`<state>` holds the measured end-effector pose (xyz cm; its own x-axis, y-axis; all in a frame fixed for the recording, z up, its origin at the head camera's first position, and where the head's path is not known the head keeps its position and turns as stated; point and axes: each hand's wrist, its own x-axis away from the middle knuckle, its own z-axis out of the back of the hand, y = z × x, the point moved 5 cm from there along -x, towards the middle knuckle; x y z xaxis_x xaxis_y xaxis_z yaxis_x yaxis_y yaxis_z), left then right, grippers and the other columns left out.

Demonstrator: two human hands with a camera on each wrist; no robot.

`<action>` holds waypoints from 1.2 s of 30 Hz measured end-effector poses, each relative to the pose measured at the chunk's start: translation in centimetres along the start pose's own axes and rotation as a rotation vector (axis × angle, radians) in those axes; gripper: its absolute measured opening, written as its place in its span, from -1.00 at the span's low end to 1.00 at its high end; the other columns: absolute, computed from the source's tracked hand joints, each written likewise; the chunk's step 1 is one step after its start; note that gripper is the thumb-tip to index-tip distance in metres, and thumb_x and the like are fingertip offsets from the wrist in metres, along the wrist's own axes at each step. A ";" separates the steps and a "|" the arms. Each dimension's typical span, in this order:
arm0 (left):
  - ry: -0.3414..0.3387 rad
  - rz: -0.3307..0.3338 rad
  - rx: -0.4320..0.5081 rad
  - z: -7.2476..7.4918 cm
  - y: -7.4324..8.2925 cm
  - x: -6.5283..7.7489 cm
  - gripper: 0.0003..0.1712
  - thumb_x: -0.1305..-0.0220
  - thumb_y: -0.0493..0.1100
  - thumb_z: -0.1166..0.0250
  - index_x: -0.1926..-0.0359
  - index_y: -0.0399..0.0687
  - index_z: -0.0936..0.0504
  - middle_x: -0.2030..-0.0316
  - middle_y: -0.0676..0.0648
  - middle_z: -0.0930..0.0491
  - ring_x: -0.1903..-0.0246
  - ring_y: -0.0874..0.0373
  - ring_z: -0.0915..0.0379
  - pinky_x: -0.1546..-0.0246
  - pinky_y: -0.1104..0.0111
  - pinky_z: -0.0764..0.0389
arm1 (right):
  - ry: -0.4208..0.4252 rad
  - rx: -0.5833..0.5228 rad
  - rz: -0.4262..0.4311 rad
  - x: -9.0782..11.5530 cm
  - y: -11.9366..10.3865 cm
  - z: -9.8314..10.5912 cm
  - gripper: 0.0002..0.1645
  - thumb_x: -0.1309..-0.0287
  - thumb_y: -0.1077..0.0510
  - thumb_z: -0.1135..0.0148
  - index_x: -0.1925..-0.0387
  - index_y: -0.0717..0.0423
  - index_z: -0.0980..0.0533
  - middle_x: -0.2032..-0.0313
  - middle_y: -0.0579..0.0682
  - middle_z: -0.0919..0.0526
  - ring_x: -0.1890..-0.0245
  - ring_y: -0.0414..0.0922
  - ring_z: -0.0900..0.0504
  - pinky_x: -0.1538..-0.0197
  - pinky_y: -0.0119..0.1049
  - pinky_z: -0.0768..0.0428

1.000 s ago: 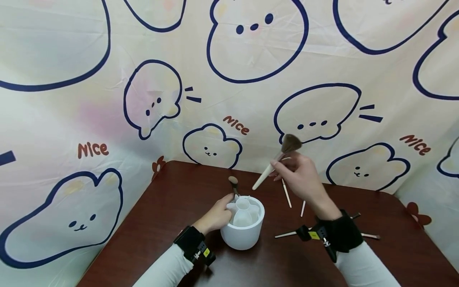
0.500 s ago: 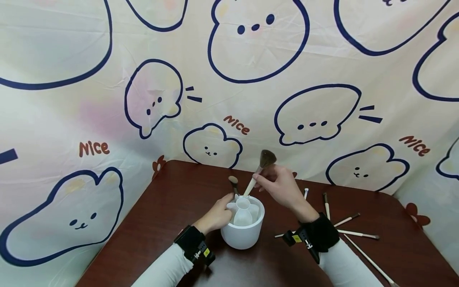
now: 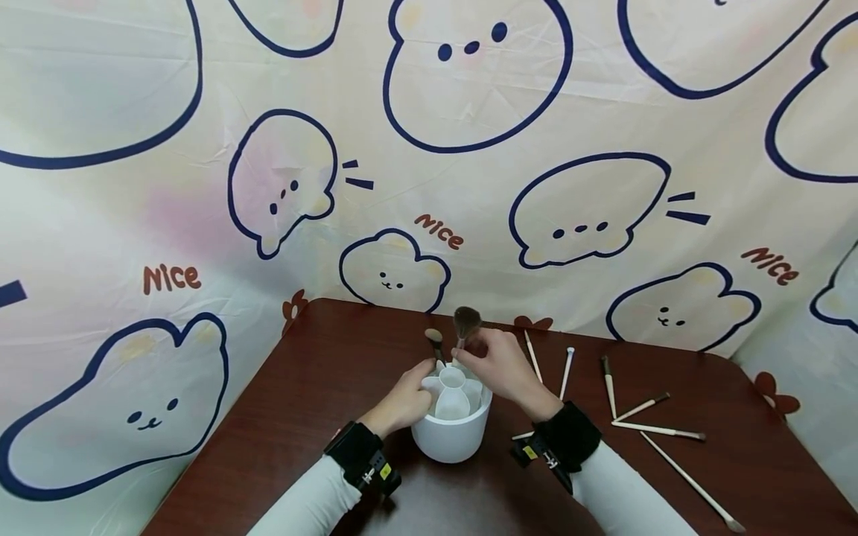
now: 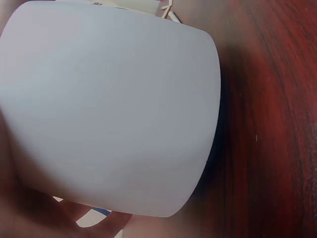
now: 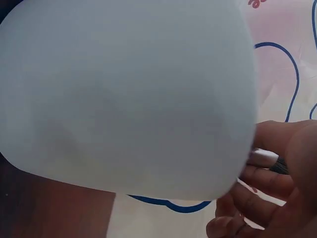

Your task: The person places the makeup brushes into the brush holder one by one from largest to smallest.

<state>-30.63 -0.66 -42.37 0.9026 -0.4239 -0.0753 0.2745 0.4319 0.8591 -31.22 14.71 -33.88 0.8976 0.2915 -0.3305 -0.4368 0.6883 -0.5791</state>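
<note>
The right hand (image 3: 501,365) is pinching a wide, soft-headed brush (image 3: 467,321) in a narrow grip, bristles up, handle pointing down at the back of the divided white cup (image 3: 450,439); how deep it is reaching cannot be told. The left hand (image 3: 407,398) is gripping the cup's side, seemingly steadying it, and a smaller brush (image 3: 435,339) is standing close by. The step in hand is apparently slotting the wide brush; the next move is probably calling for seating its handle, then releasing. Loose brushes (image 3: 657,429) are lying rightward on the table (image 3: 322,357).
</note>
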 end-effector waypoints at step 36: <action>0.037 -0.017 -0.009 -0.2 0.3 0.3 -0.19 0.03 -0.47 0.14 -0.37 -0.24 -0.13 -0.32 -0.20 -0.14 -0.27 0.01 0.01 -0.20 0.00 -0.17 | -0.053 0.492 -0.165 2.9 16.2 11.2 -0.57 -0.17 0.17 -0.14 0.01 0.39 -0.41 0.19 0.31 -0.53 0.27 0.11 -0.51 0.32 0.01 -0.51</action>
<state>-30.23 -0.44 -42.24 0.9093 -0.4017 -0.1085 0.2928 0.4323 0.8529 -35.02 34.12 -35.88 0.9594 0.1776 -0.2190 -0.2217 0.9550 -0.1969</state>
